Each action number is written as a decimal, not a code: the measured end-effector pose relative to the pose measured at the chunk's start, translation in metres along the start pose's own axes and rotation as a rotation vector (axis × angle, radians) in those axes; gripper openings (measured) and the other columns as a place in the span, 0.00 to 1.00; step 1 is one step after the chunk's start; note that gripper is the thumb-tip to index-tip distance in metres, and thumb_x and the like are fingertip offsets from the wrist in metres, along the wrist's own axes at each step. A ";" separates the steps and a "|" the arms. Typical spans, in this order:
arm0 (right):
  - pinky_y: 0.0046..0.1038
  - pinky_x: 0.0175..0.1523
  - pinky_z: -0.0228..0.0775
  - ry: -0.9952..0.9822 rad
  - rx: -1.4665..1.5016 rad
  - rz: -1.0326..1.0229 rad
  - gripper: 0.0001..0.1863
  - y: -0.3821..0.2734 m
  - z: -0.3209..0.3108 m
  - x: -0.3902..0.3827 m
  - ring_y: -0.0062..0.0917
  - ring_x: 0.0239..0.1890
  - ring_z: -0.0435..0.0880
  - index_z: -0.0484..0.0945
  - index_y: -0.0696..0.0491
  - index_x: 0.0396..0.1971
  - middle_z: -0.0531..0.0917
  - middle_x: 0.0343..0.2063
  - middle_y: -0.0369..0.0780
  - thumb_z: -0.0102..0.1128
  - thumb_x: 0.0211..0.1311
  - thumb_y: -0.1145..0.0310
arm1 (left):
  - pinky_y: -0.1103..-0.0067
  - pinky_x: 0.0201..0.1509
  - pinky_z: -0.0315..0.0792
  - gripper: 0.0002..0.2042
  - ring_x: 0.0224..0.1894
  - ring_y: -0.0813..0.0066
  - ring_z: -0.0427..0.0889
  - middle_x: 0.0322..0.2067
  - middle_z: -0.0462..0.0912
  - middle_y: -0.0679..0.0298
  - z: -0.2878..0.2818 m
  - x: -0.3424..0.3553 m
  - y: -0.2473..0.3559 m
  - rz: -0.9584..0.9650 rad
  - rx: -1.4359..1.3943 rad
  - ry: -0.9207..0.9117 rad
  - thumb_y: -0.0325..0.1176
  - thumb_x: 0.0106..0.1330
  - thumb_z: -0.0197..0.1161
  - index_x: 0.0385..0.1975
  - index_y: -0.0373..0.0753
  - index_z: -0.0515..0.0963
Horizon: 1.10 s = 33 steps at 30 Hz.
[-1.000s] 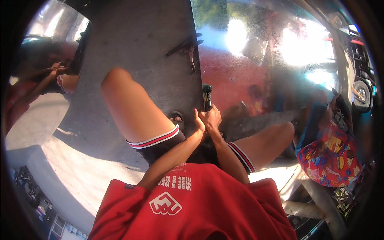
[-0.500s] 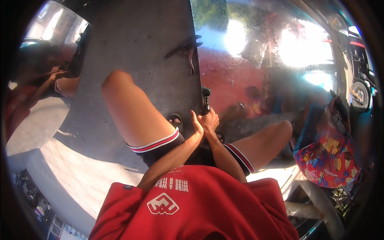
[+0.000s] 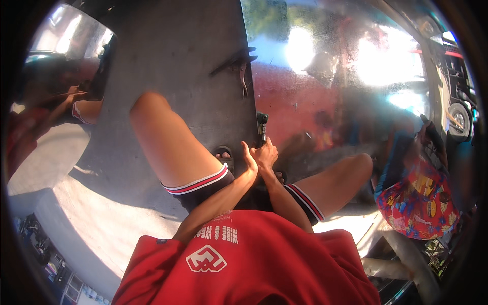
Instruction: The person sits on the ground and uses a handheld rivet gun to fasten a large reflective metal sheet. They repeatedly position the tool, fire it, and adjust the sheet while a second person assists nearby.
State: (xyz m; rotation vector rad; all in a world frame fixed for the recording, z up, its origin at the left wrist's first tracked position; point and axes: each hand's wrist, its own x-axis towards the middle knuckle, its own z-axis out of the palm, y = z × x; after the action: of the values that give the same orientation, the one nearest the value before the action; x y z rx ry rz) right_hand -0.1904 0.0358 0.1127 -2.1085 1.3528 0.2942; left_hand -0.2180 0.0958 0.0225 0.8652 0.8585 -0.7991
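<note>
My right hand (image 3: pixel 265 152) is closed round the handle of a black hand tool (image 3: pixel 262 122), whose head points away from me at the edge of a shiny metal sheet (image 3: pixel 300 101). My left hand (image 3: pixel 249 157) is against the near side of my right hand, with its thumb raised; its other fingers are mostly hidden. Beyond the tool, a long black tool (image 3: pixel 226 65) and pliers (image 3: pixel 244 81) lie at the same edge, beside a dark grey panel (image 3: pixel 168 40). My bare knees are spread either side of my hands.
At the right are a red floral-print fabric item (image 3: pixel 414 201), a wheel (image 3: pixel 459 122) and pale tubes (image 3: pixel 401 251). A reflective surface (image 3: pixel 56 86) at the left mirrors a seated figure. Pale sunlit concrete (image 3: pixel 91 223) lies at lower left.
My hands and the black tool in them have shifted slightly toward me since a second ago, and have barely moved in the last half second. The grip looks the same.
</note>
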 end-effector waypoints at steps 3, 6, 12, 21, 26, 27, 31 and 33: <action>0.45 0.47 0.77 -0.099 -0.034 -0.010 0.23 -0.004 -0.016 0.005 0.51 0.42 0.85 0.79 0.55 0.41 0.86 0.33 0.52 0.67 0.46 0.56 | 0.74 0.62 0.63 0.43 0.59 0.67 0.68 0.58 0.69 0.58 0.001 -0.011 -0.001 -0.071 -0.030 -0.105 0.73 0.67 0.40 0.60 0.34 0.66; 0.44 0.51 0.76 -0.267 -0.073 0.078 0.38 -0.019 -0.047 0.014 0.49 0.49 0.83 0.77 0.59 0.50 0.85 0.42 0.55 0.68 0.49 0.41 | 0.70 0.70 0.58 0.51 0.70 0.61 0.60 0.70 0.59 0.54 0.012 -0.032 0.013 -0.215 -0.027 -0.138 0.77 0.63 0.37 0.70 0.32 0.57; 0.45 0.47 0.77 -0.141 -0.031 0.062 0.20 -0.016 -0.024 0.004 0.53 0.42 0.85 0.83 0.58 0.35 0.85 0.33 0.55 0.68 0.48 0.57 | 0.69 0.53 0.71 0.41 0.47 0.65 0.76 0.43 0.78 0.59 0.008 -0.011 0.011 -0.133 -0.111 -0.072 0.77 0.64 0.39 0.45 0.38 0.74; 0.46 0.51 0.76 -0.296 -0.025 0.034 0.32 -0.016 -0.045 0.014 0.52 0.46 0.84 0.77 0.57 0.48 0.85 0.38 0.56 0.68 0.49 0.48 | 0.72 0.53 0.69 0.41 0.52 0.67 0.74 0.50 0.74 0.60 0.005 -0.008 -0.002 -0.189 -0.103 -0.080 0.76 0.63 0.40 0.54 0.42 0.71; 0.42 0.53 0.75 -0.333 -0.061 0.092 0.35 -0.016 -0.045 0.016 0.51 0.49 0.83 0.81 0.63 0.45 0.84 0.41 0.57 0.68 0.52 0.43 | 0.73 0.53 0.70 0.42 0.53 0.68 0.75 0.50 0.76 0.59 0.017 -0.016 0.005 -0.053 -0.032 -0.018 0.78 0.63 0.39 0.53 0.42 0.74; 0.44 0.50 0.76 -0.298 -0.048 0.165 0.26 -0.011 -0.033 0.012 0.52 0.46 0.84 0.83 0.60 0.38 0.85 0.38 0.56 0.68 0.51 0.50 | 0.71 0.59 0.68 0.42 0.53 0.65 0.76 0.50 0.76 0.55 0.014 -0.012 0.006 -0.060 -0.031 0.042 0.73 0.67 0.40 0.55 0.35 0.73; 0.46 0.49 0.77 -0.145 -0.022 -0.035 0.24 0.011 0.003 0.004 0.53 0.43 0.84 0.81 0.54 0.46 0.85 0.35 0.55 0.66 0.48 0.58 | 0.73 0.54 0.70 0.39 0.47 0.68 0.76 0.43 0.77 0.59 0.002 0.000 -0.004 0.059 -0.016 0.005 0.71 0.68 0.41 0.47 0.35 0.76; 0.47 0.50 0.76 -0.151 -0.063 -0.045 0.28 0.011 -0.002 0.006 0.53 0.44 0.84 0.78 0.52 0.52 0.85 0.36 0.55 0.65 0.48 0.59 | 0.72 0.55 0.69 0.39 0.48 0.68 0.76 0.44 0.77 0.59 0.001 0.003 -0.005 0.021 -0.029 -0.029 0.71 0.69 0.41 0.48 0.34 0.76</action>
State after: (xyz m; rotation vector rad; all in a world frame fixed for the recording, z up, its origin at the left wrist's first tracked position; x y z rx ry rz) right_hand -0.1973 0.0264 0.1073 -2.1191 1.2213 0.4730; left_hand -0.2205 0.0921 0.0186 0.8343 0.8327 -0.7773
